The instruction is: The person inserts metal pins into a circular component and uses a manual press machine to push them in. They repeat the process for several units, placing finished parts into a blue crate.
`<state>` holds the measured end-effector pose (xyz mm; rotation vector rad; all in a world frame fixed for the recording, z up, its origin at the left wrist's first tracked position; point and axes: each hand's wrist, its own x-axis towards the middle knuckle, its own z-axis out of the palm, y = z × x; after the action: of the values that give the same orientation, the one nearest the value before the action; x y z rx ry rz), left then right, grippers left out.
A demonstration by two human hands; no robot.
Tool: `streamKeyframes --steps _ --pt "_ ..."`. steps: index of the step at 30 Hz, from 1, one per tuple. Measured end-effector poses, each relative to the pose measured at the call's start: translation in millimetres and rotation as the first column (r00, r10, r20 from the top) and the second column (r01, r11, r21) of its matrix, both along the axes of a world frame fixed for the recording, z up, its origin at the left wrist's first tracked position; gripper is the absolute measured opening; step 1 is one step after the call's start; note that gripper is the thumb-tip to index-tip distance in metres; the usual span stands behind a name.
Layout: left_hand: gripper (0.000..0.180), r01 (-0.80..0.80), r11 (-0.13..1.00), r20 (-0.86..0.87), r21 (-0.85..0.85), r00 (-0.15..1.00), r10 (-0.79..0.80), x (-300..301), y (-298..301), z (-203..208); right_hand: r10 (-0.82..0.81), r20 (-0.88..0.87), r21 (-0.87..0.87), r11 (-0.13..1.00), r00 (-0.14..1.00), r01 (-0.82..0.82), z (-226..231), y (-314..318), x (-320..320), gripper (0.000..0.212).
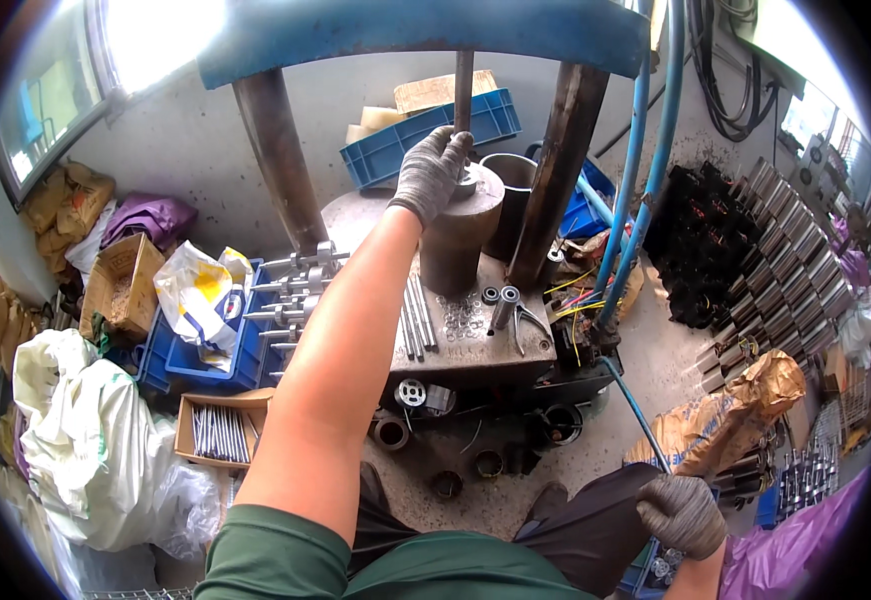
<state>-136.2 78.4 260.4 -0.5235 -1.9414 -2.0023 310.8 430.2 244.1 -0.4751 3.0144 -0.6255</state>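
Note:
My left hand, in a grey work glove, is closed around the lower part of an upright metal rod under the blue beam of a press. The glove hides the rod's foot, just above a ring on top of a thick steel cylinder. That cylinder stands on the press's metal table. My right hand, also gloved, is closed on the end of a slanting lever at the lower right. On the table lie several thin shafts, small rings, a short sleeve and pliers.
Press posts flank the cylinder. Left are a blue crate, motor rotors on shafts and a carton of rods. Right are blue hoses, stacked metal tubes and a paper sack. Metal rings lie below the table.

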Motion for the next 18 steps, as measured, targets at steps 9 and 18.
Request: streamKeyframes --steps 9,18 --pt "0.024 -0.002 0.998 0.007 -0.057 1.000 0.003 -1 -2 0 -0.105 0.017 -0.100 0.989 0.994 0.106 9 7 -11 0.021" --pt "0.024 -0.027 0.996 -0.001 -0.086 1.000 0.027 -1 -1 0 -0.046 0.041 -0.041 0.998 0.998 0.048 11 6 -10 0.017"
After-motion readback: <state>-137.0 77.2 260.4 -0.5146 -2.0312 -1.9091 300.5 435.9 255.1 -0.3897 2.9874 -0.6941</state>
